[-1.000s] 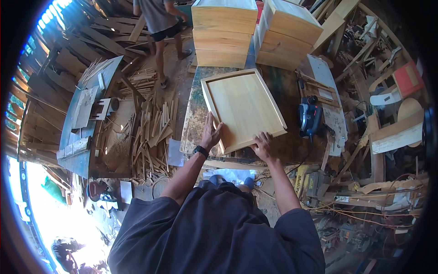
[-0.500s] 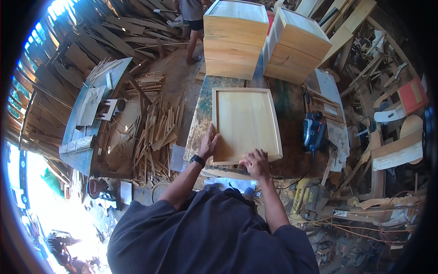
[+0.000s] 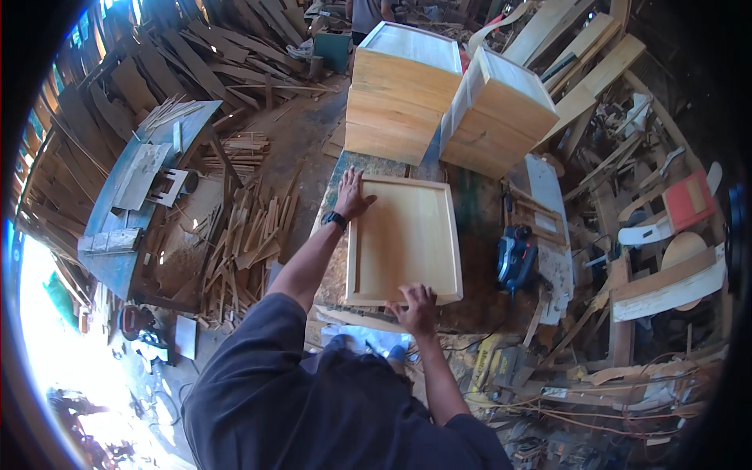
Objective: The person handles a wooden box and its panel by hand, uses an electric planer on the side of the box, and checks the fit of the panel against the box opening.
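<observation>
A shallow pale-wood tray (image 3: 403,243) with a raised rim lies flat on the workbench before me. My left hand (image 3: 354,197), a dark watch on its wrist, rests on the tray's left rim near the far corner. Its fingers are stretched out and point away from me. At the near rim, right of the middle, my right hand (image 3: 416,310) is bent over the edge, its fingers closed on it. The underside of the right fingers is partly hidden.
Two stacks of wooden boxes, a left stack (image 3: 395,102) and a right stack (image 3: 497,113), stand beyond the tray. A blue-black power sander (image 3: 517,257) sits at right. Wood scraps (image 3: 243,266) and a side table (image 3: 117,200) lie left. A person (image 3: 366,14) stands far off.
My left hand has moved from the near part of the left rim to its far end. My right hand stays at the near rim. The view has shifted.
</observation>
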{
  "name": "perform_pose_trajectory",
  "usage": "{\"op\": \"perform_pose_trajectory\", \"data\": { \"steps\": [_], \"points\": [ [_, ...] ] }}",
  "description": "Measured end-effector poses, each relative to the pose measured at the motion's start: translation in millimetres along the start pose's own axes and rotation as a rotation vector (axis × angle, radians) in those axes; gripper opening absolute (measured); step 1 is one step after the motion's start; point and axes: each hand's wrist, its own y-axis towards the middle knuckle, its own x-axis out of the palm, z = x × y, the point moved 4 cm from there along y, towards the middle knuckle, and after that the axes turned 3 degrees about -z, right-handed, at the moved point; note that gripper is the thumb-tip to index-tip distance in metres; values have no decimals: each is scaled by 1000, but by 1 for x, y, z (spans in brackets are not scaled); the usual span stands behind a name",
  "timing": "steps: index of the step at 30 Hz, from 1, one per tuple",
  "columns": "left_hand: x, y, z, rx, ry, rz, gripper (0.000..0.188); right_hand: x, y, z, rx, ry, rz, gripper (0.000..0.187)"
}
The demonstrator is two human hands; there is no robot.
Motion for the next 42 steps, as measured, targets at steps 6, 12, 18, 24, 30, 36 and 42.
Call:
{"op": "perform_pose_trajectory", "data": {
  "steps": [6, 12, 18, 24, 30, 36, 42],
  "points": [
    [23, 65, 30, -37, 138, -609, 71, -8, -12, 16, 18, -62, -51, 54],
    [18, 69, -19, 67, 130, -326, 47, -2, 6, 3, -4, 24, -138, 56],
    [30, 67, -4, 104, 105, -350, 44, -6, 1, 12, 107, 56, -205, 57],
    [17, 50, -7, 162, 75, -72, 63, -6, 8, 5, 83, -56, -145, 55],
    [13, -36, 0, -177, -241, 164, 94, 0, -1, 2, 48, 21, -89, 49],
    [8, -109, 0, -303, -387, 42, 92, 8, 10, -23, -3, 53, -58, 48],
    [-4, -139, 8, -163, -572, 35, 75, -12, 1, 4, 18, 54, -34, 54]
  ]
}}
